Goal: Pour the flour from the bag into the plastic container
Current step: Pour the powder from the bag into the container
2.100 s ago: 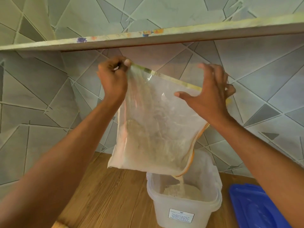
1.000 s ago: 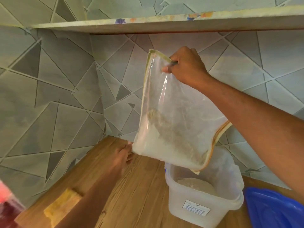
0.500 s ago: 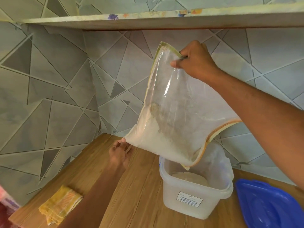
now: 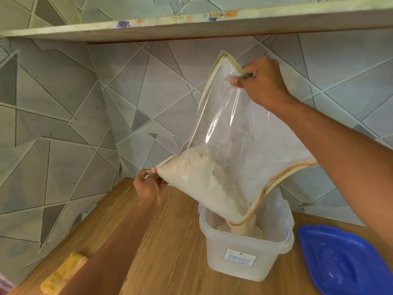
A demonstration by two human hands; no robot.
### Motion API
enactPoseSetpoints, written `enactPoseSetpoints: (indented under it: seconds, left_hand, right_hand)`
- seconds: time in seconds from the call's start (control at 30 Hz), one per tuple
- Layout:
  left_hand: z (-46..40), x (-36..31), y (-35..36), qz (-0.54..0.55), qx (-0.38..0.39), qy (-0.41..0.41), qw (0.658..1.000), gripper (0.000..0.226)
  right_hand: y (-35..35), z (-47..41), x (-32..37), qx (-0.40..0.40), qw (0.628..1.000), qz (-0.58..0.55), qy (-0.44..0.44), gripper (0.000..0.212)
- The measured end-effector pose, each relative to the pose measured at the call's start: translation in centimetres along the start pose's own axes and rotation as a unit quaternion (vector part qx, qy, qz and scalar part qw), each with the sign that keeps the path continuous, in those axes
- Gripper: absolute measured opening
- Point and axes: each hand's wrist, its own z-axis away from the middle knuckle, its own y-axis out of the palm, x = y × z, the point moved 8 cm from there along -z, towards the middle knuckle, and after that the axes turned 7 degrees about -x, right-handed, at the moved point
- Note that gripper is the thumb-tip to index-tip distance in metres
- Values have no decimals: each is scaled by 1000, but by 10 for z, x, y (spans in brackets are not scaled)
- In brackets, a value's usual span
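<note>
A clear plastic bag (image 4: 231, 133) with a yellow-orange edge hangs tilted above the worktop, white flour (image 4: 197, 179) heaped in its lower half. My right hand (image 4: 261, 81) grips its upper edge high up. My left hand (image 4: 148, 184) pinches its lower left corner. The bag's open mouth points down into a translucent plastic container (image 4: 244, 260) with a white label, and flour streams from the mouth onto the pile inside the container.
A blue lid (image 4: 344, 260) lies on the wooden worktop (image 4: 170, 252) to the right of the container. A yellow cloth (image 4: 63, 273) rests at the lower left, partly behind my left arm. A shelf (image 4: 191, 28) runs overhead along the tiled wall.
My left hand let go of the bag's top, dropped and took hold of its lower left corner. My right hand took the top edge. The corner has been lifted and flour flows again.
</note>
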Motion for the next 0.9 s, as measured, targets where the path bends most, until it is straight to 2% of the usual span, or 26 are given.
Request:
enactPoseSetpoints:
  seconds: [0.07, 0.17, 0.3, 0.4, 0.5, 0.63, 0.73, 0.83, 0.9]
  left_hand:
    - [-3, -2, 4, -2, 2, 5, 1000, 22]
    - [-8, 1, 0, -36, -28, 12, 999, 18]
    - [-9, -3, 11, -44, -13, 18, 999, 16]
    - [-13, -2, 10, -68, -40, 19, 997, 19]
    - [-11, -6, 17, -52, -35, 18, 998, 19]
    - [-14, -7, 14, -70, -67, 9, 995, 15]
    - [-13, -11, 18, -70, -62, 8, 996, 18]
    - [-15, -11, 11, -75, -90, 0, 993, 22]
    - [-17, -9, 11, -64, -80, -13, 995, 23]
  right_hand:
    - [-6, -2, -2, -30, 999, -8, 6, 50]
    - [-1, 2, 8, 29, 999, 10, -30, 54]
    - [-14, -2, -5, -36, 999, -16, -7, 58]
    - [-11, 2, -3, -4, 999, 3, -34, 57]
    - [-21, 2, -11, -64, 998, -1, -9, 52]
    - [-20, 4, -6, -34, 999, 7, -21, 52]
    - [-25, 3, -14, -97, 995, -2, -1, 45]
    - [-16, 10, -1, -45, 997, 28, -48, 50]
    - [-21, 13, 2, -61, 995, 45, -68, 50]
